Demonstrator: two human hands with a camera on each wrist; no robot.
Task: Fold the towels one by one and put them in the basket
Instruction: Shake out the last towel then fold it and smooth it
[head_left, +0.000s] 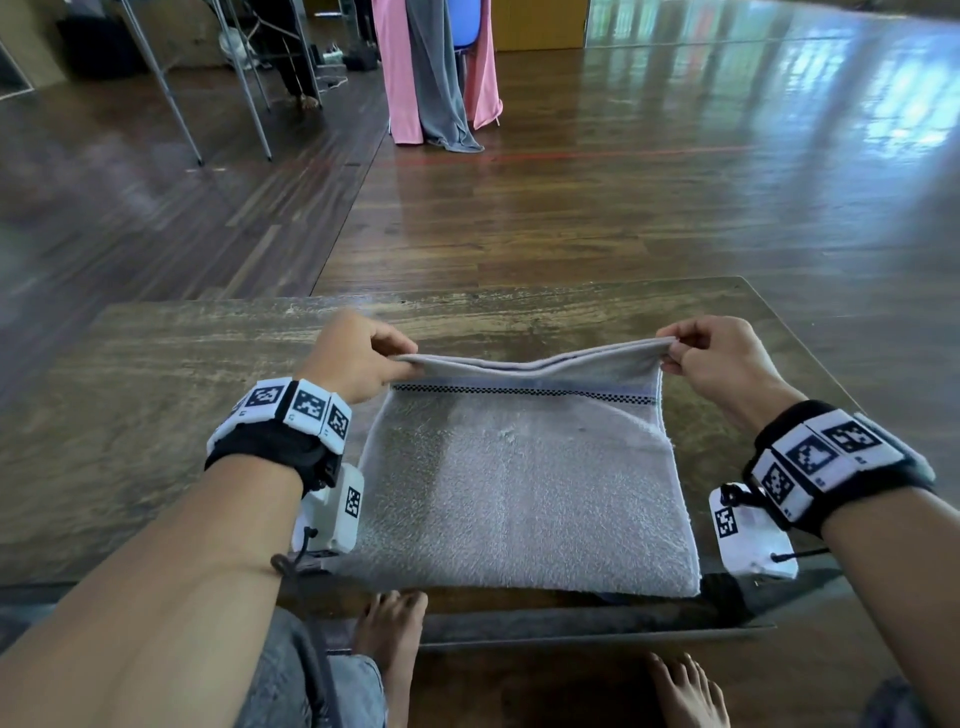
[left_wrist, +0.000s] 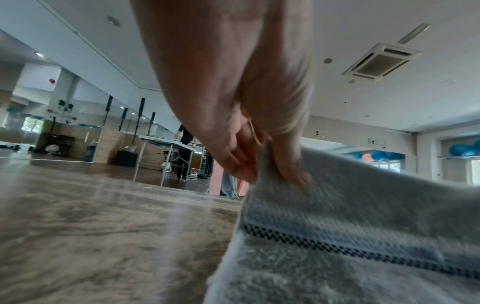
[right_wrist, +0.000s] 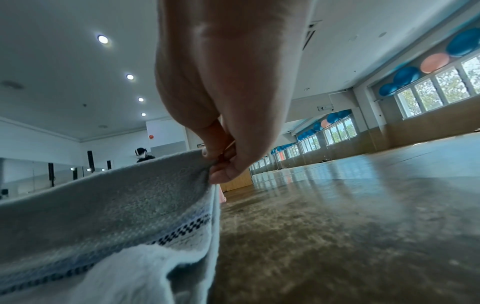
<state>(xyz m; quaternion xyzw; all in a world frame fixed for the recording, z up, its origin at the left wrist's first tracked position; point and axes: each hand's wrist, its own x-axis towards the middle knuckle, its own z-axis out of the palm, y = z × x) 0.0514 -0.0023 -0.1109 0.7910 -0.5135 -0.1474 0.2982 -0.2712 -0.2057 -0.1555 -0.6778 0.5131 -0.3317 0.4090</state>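
Observation:
A grey towel (head_left: 519, 493) with a dark checked stripe lies on the low wooden table (head_left: 156, 389), its near edge at the table's front. My left hand (head_left: 405, 358) pinches the towel's far left corner, lifted a little off the table. My right hand (head_left: 672, 353) pinches the far right corner at the same height. In the left wrist view, thumb and fingers (left_wrist: 293, 172) clamp the towel (left_wrist: 363, 205). The right wrist view shows my fingertips (right_wrist: 221, 174) gripping the towel's (right_wrist: 130, 205) top edge. No basket is in view.
Pink and grey towels (head_left: 436, 78) hang over a chair beyond the table. Folding-table legs (head_left: 171, 88) stand at the far left on the wooden floor. My bare feet (head_left: 395, 639) are under the table's front edge. A person stands at a far table (left_wrist: 166, 142).

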